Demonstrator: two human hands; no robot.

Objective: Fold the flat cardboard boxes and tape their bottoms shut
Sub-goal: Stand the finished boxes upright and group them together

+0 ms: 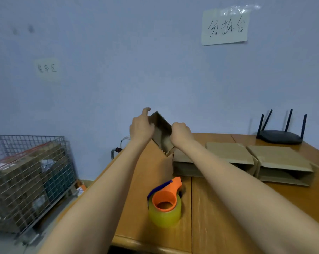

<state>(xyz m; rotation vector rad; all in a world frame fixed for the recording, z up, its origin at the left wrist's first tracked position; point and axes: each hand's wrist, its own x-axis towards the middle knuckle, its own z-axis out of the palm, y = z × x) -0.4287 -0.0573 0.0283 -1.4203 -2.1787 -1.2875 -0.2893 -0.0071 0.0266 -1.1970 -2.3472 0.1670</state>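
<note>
A small brown cardboard box [162,133] is held up above the far left part of the wooden table [219,208], tilted on a corner with its open side facing me. My left hand [141,125] grips its left wall, the index finger raised over the top edge. My right hand [180,132] grips its right wall with curled fingers. A roll of yellowish tape in an orange dispenser [165,204] stands on the table near me, between my forearms.
Two folded cardboard boxes [230,151] [281,162] lie on their sides at the right of the table. A black router [280,135] stands at the back right corner. A wire cage cart [28,178] filled with parcels stands on the floor at the left.
</note>
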